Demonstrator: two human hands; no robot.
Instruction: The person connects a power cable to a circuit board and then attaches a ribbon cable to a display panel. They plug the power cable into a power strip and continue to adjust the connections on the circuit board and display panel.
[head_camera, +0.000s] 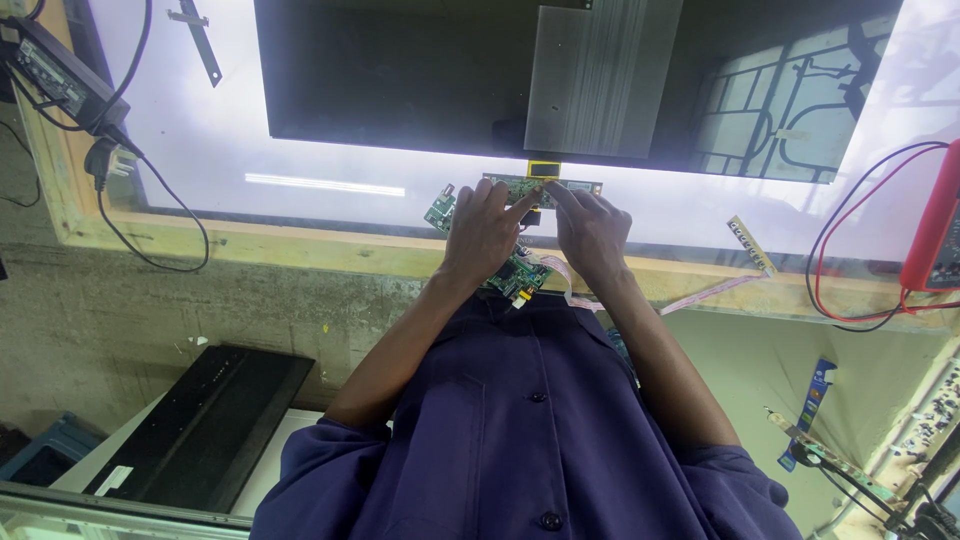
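Head view shows the left hand (483, 228) and right hand (590, 232) side by side, fingers curled with forefingers pressing a narrow green circuit strip (542, 187) just below the dark flat panel (420, 80) on the glowing white table (200, 150). A second green board (515, 275) lies partly hidden under the left hand, a pale ribbon cable (700, 293) trailing from it. One red meter (935, 215) with red and black leads sits far right of the panel.

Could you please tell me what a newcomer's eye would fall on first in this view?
Both hands, left and right, press fingertips on a narrow green board at the lower edge of a large dark panel on the white bench. A red meter lies at the far right.
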